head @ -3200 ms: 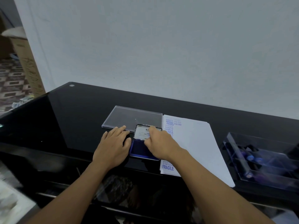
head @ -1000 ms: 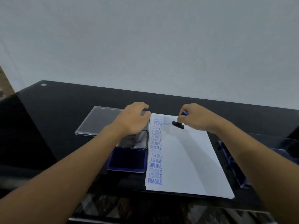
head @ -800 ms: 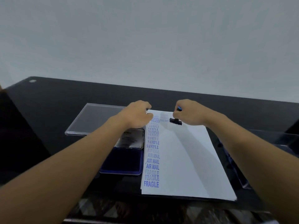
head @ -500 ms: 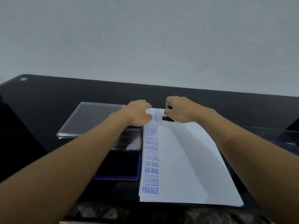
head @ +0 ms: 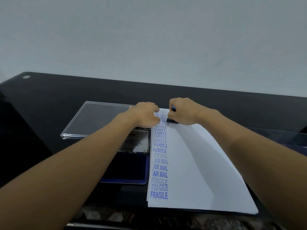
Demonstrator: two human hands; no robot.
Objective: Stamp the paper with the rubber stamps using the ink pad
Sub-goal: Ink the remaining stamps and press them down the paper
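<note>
Background: a plain pale wall (head: 149,39) is seen behind a glossy black worktop (head: 66,97).

Change noted: 3.2 s ago both hands were at the ink pad (head: 126,170). Over the last second the right hand (head: 184,112) has been carried leftward along the far edge of the paper (head: 199,171). The rubber stamp (head: 172,121) is now clenched in its curled fingers. The black base is set down just beside the "AMENDED" imprints; contact with the sheet appears made but is not confirmed.

Interpretation: the stamp is judged to be freshly inked, and an imprint is judged to be in progress at the head of a second column. One column (AMENDED, SAMPLE, AIR MAIL, FRAGILE) is already filled down the left margin. The rest of the sheet is unstamped, so much of the task is judged to remain.

The left hand (head: 144,115) is laid on the far left corner of the paper, fingers bent under. Whether the edge is pinched cannot be told.

Surroundings: the ink pad is left open just left of the sheet, its metal lid (head: 137,141) folded back. A clear plastic case (head: 99,120) is lying farther left. A clear tray (head: 295,140) is glimpsed at the right edge, contents unreadable.

Obstruction: the stamp face is hidden by the right hand. The left hand is crowded against the imprint site.
</note>
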